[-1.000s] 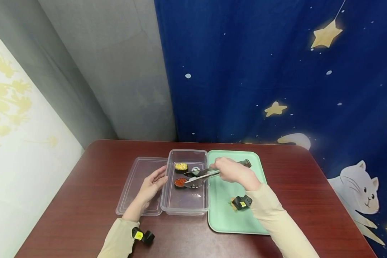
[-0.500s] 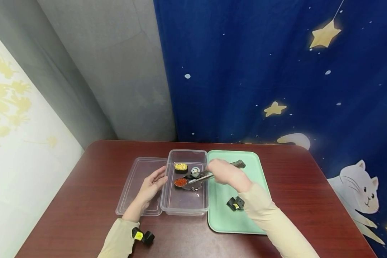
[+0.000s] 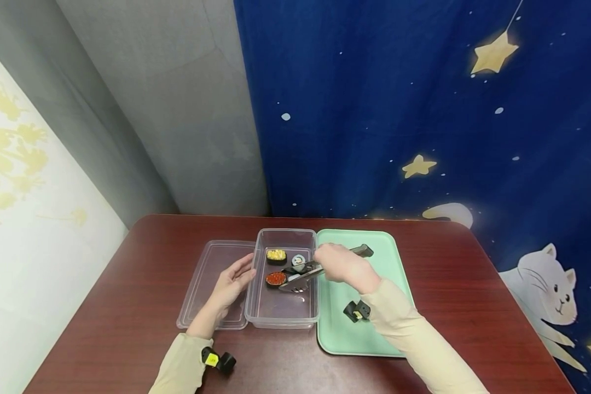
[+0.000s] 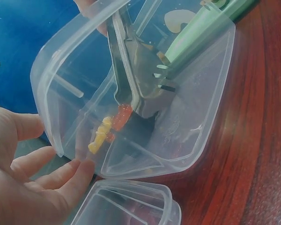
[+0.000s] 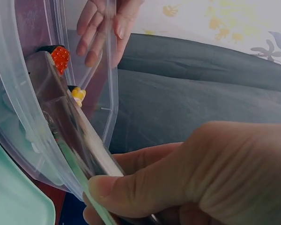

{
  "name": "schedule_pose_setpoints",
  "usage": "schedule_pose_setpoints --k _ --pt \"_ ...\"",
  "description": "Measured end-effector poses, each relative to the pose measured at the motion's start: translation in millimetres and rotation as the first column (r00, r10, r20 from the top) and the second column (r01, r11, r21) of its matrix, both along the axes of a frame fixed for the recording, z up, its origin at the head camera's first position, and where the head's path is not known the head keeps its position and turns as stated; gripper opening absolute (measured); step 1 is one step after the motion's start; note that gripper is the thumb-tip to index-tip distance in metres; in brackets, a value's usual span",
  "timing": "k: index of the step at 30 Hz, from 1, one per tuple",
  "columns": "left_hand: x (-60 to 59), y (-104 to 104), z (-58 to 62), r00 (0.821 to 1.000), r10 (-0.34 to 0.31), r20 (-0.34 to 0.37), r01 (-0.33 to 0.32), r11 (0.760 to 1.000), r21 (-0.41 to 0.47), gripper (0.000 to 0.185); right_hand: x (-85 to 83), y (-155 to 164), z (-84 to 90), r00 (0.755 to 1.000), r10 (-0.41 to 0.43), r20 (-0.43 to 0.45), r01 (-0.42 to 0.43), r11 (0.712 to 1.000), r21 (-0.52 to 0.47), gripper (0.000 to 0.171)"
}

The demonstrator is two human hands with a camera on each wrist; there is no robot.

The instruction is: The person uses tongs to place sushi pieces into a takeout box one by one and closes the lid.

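Observation:
My right hand (image 3: 342, 267) grips metal tongs (image 5: 65, 117), thumb along one arm. The tongs reach into a clear plastic box (image 3: 282, 320), their ends low beside a red roe sushi (image 3: 276, 279). Something white shows between their arms; I cannot tell whether they hold it. Behind the red piece sits a yellow-topped sushi (image 3: 276, 256), and right of that a round sushi roll (image 3: 298, 260). My left hand (image 3: 231, 287) rests at the box's left wall, fingers loosely extended; in the left wrist view its fingertips (image 4: 86, 168) are right at the plastic.
A clear lid (image 3: 197, 295) lies on the brown table (image 3: 128, 306) at the box's left, partly under my left hand. On its right a mint-green tray (image 3: 340, 339) stands close against the box. My right forearm and wrist camera (image 3: 357, 311) overhang the tray.
My right hand has shifted left with the tongs, whose ends now sit slightly lower beside the red roe sushi. A small orange piece on the tray became hidden behind the wrist camera. My left hand stays put.

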State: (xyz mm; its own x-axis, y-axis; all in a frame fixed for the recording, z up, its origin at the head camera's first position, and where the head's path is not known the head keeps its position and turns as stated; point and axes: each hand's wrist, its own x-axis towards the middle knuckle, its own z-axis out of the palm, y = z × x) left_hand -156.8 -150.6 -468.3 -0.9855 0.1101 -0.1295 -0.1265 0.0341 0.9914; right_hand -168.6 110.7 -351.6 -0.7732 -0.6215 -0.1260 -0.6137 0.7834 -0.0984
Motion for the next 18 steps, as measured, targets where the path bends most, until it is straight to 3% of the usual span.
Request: schedule_pose_setpoints --k 6,12,18 --pt "-0.8 0 -0.6 1.0 0.004 -0.001 -0.004 1.0 -0.01 0.051 1.6 12 5.8 1.0 -0.001 0.018 0.002 1.0 -0.02 0.03" --pt "-0.9 0 -0.8 1.0 0.012 -0.005 -0.012 1.0 -0.006 0.051 2.7 32 9.7 0.997 -0.019 0.074 0.027 0.994 -0.105 0.041" --pt "-0.8 1 -0.9 1.0 0.013 -0.004 -0.013 1.0 0.002 0.051 6.2 57 9.8 1.0 0.013 -0.001 -0.013 0.979 -0.202 0.045"
